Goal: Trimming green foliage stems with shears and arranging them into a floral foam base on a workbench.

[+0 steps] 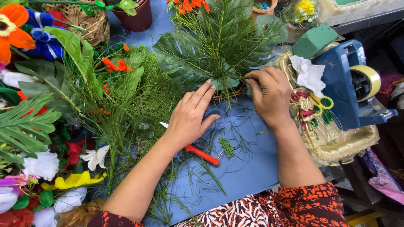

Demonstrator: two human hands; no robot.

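A leafy arrangement (219, 46) of broad dark leaves and fine fern sprigs stands in a low pot at the table's far middle. My right hand (271, 96) pinches a thin green stem at the arrangement's base, on its right side. My left hand (191, 117) lies flat on the blue table (248, 164), fingers spread, just left of the pot. Under its wrist lie red-handled pruning shears (202, 154). A small fern tip (227, 147) rests on the table between my forearms.
Loose greenery and artificial flowers (46, 126) pile up on the left. A wicker basket (88, 21) and a maroon pot (136, 17) stand at the back. On the right are a gold tray (341, 143), a blue tape dispenser (349, 84), a green foam block (315, 40) and scissors (322, 102).
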